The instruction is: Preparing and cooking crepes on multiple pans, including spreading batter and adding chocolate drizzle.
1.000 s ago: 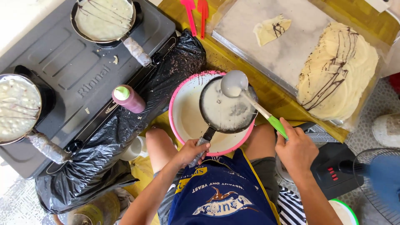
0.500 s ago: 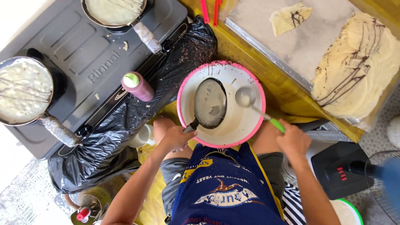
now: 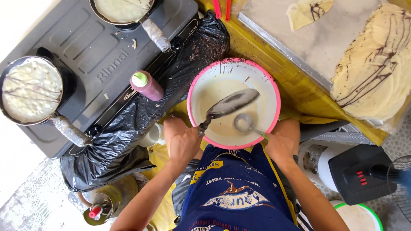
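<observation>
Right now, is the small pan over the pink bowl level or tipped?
Tipped. The small pan, held by the left hand, shows as a narrow slanted oval over the pink bowl.

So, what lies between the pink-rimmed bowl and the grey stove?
In the head view, a crumpled black plastic bag covers the stretch between the pink-rimmed bowl and the grey stove. A purple squeeze bottle with a green cap stands on it.
</observation>
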